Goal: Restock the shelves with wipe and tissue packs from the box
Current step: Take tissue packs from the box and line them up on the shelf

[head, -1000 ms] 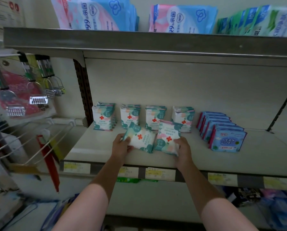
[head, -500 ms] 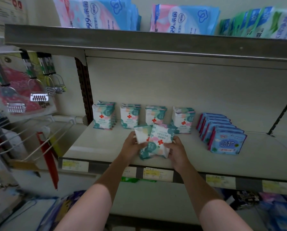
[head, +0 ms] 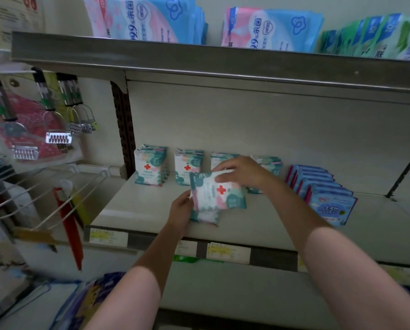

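Wipe packs, a small stack with red crosses, sit between my hands on the middle shelf: my left hand grips their near edge while my right hand lies flat-fingered on top, squaring them. Behind stand the matching rows they'll likely join.

My left hand and right hand flank the flat red-cross wipe packs on the metal shelf, before the standing rows.

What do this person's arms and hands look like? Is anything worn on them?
Both forearms are bare to the bottom of the frame: no sleeves show. The left hand and right hand wear no gloves, and no watch, bracelet or ring is visible. Finer details are too blurred to tell.
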`<action>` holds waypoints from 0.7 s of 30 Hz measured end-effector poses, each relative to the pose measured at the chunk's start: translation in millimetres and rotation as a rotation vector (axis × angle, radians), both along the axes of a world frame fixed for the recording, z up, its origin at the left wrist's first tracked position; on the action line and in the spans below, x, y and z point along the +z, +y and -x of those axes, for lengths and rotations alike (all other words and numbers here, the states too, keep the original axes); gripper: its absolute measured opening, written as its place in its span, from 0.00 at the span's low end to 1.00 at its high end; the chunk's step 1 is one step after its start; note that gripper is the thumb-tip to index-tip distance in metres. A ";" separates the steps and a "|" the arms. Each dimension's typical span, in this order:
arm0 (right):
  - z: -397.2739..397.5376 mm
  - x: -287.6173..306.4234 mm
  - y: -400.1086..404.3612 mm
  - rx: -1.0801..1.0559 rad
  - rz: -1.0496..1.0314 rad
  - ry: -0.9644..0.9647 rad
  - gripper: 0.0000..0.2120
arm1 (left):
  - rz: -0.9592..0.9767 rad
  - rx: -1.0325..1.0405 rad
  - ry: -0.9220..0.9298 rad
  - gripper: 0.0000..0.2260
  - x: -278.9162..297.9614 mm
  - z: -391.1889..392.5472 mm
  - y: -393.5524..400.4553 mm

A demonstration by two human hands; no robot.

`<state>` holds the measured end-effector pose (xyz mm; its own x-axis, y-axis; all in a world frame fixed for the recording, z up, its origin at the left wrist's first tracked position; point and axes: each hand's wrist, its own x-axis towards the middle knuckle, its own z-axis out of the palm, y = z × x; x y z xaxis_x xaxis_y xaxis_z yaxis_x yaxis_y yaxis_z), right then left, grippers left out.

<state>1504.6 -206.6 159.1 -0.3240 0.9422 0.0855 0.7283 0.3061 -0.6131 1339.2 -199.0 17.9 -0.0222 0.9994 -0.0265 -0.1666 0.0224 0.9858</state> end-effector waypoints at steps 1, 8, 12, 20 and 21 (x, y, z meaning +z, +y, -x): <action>4.7 11.3 0.3 0.067 -0.036 -0.238 0.15 | -0.001 -0.002 -0.003 0.10 -1.2 1.0 1.1; 56.2 -32.9 -5.8 0.284 -0.489 -0.964 0.26 | -0.037 -0.112 0.026 0.08 5.4 -3.9 -6.4; 44.2 -68.7 -8.0 0.019 -0.403 -0.618 0.50 | -0.028 -0.139 -0.115 0.13 6.5 -6.4 -8.1; 1.4 -108.3 -17.3 -0.292 0.277 0.595 0.54 | 0.035 -0.213 -0.235 0.08 12.7 -4.0 -8.1; -2.3 -112.1 -21.7 -0.243 0.377 0.590 0.53 | 0.046 -0.210 -0.202 0.11 9.0 -3.9 -6.9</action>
<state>1506.9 -228.3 47.0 -0.1033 0.9812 -0.1628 0.2660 -0.1304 -0.9551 1343.1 -205.9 26.8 0.1955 0.9792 -0.0550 -0.3465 0.1214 0.9302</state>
